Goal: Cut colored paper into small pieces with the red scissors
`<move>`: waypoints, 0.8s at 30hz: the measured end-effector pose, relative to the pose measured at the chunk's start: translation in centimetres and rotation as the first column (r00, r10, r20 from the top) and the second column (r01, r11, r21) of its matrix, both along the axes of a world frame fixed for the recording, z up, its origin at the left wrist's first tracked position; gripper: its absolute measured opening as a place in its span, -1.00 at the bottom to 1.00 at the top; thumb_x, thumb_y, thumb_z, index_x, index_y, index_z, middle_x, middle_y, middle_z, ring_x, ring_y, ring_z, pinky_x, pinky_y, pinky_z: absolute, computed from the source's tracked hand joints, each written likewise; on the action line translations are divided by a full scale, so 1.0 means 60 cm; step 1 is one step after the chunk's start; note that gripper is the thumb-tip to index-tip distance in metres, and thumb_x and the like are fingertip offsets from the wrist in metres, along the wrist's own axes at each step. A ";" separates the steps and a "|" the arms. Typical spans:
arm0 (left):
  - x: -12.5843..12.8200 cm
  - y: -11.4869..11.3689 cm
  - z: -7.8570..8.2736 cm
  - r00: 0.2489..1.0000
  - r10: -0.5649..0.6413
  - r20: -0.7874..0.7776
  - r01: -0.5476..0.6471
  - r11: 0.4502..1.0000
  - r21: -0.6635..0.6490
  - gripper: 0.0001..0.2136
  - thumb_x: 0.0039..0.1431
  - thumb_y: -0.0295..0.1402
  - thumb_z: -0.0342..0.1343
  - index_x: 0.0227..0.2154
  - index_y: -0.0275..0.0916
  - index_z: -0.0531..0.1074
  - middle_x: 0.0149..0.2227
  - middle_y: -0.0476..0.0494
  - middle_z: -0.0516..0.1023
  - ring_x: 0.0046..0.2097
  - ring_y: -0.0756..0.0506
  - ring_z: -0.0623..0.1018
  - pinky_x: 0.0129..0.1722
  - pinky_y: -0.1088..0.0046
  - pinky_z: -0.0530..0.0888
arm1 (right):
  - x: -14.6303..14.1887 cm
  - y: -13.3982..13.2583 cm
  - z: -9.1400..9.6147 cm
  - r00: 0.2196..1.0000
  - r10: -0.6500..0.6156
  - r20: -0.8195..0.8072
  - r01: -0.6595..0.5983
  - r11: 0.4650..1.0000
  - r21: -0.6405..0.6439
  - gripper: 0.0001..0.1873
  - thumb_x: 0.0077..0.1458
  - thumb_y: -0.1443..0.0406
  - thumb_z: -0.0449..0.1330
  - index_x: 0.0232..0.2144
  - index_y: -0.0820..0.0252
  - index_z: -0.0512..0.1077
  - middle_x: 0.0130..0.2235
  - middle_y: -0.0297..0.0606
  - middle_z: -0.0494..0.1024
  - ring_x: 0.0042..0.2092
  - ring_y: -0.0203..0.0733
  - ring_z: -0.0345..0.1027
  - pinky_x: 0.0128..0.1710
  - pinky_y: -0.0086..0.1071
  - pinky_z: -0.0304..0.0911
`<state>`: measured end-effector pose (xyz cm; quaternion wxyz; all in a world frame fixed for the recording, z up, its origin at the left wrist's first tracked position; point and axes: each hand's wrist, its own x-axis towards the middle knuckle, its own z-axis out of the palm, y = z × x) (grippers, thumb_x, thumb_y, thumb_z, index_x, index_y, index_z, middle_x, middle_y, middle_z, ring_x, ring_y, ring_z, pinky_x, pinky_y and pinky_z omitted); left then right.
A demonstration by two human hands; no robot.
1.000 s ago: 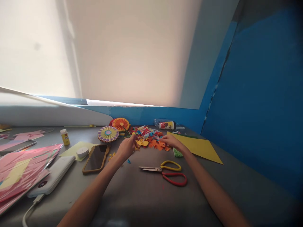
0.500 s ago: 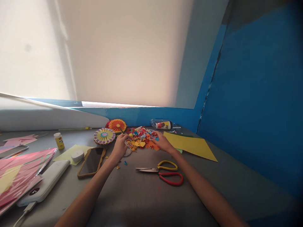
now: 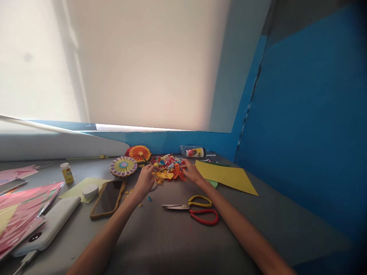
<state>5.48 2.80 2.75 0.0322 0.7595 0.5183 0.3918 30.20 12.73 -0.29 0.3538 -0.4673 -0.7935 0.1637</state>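
Observation:
A heap of colourful paper scraps (image 3: 168,166), in orange, yellow, red, blue and white, lies toward the back of the grey desk. At its left edge is my left hand (image 3: 145,178), its fingers curled together; what they hold, if anything, I cannot make out. My right hand (image 3: 192,172) reaches in from the other side, fingers apart against orange strips. Nearer to me, between my forearms, lie scissors (image 3: 189,208) with one yellow and one red handle. Two pleated paper rosettes, one pale yellow with purple edging (image 3: 124,167) and one orange (image 3: 140,153), stand behind my left hand.
Yellow paper (image 3: 229,177) and a labelled bottle (image 3: 195,152) are on the right. On the left are a phone (image 3: 108,198), a white round case (image 3: 90,191), a glue bottle (image 3: 67,173), a power bank (image 3: 53,225) and a paper packet (image 3: 23,214). A blue wall (image 3: 304,133) bounds the right side.
The view has shifted slightly, so things sit a little further left. My right hand has moved slightly inward against the orange scraps. My left hand stays beside the heap.

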 end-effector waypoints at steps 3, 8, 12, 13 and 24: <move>0.001 0.002 -0.001 1.000 -0.002 -0.015 0.002 1.000 0.000 -0.56 -0.06 -0.70 -0.18 -0.19 -0.26 0.44 -0.10 -0.23 0.44 0.02 -0.20 0.38 -0.01 0.24 0.34 | 0.004 0.003 0.028 0.993 0.022 -0.112 -0.028 0.999 -0.046 -0.46 0.12 0.42 0.05 0.15 0.22 0.06 -0.10 -0.03 0.53 -0.05 -0.10 0.43 -0.19 -0.32 0.37; 0.004 0.002 -0.003 1.000 0.003 -0.023 -0.003 1.000 -0.001 -0.60 -0.02 -0.68 -0.17 -0.19 -0.27 0.43 -0.10 -0.24 0.45 0.01 -0.20 0.38 0.01 0.23 0.32 | 0.026 0.011 0.064 0.979 0.098 -0.177 -0.129 0.977 -0.171 -0.51 0.17 0.21 0.10 0.12 0.14 0.12 0.05 -0.02 0.43 -0.01 -0.11 0.40 -0.17 -0.34 0.39; 0.006 0.003 -0.004 1.000 0.001 -0.021 -0.002 1.000 -0.022 -0.63 0.01 -0.67 -0.16 -0.20 -0.28 0.43 -0.11 -0.25 0.46 0.02 -0.20 0.38 0.02 0.24 0.32 | 0.035 0.024 0.065 0.993 0.019 -0.120 -0.047 0.971 -0.235 -0.48 0.07 0.16 0.21 0.05 0.19 0.23 0.07 0.06 0.38 0.04 0.02 0.34 -0.11 -0.27 0.35; 0.006 0.003 -0.004 1.000 -0.001 -0.021 0.000 1.000 -0.023 -0.63 0.01 -0.66 -0.16 -0.20 -0.28 0.43 -0.11 -0.25 0.46 0.02 -0.20 0.38 0.02 0.24 0.32 | 0.036 0.027 0.060 0.996 0.001 -0.092 -0.025 0.967 -0.254 -0.40 -0.02 0.19 0.29 0.06 0.20 0.23 0.04 0.07 0.41 0.03 0.06 0.35 -0.13 -0.26 0.35; 0.004 0.006 -0.011 0.999 -0.014 -0.033 0.013 1.000 -0.027 -0.65 0.04 -0.63 -0.15 -0.16 -0.30 0.40 -0.08 -0.28 0.45 0.02 -0.20 0.39 0.03 0.24 0.32 | 0.032 0.044 0.072 0.981 -0.157 -0.109 0.121 0.952 -0.280 -0.33 -0.09 0.46 0.24 0.10 0.22 0.18 0.13 0.12 0.30 -0.04 0.07 0.38 -0.32 -0.41 0.33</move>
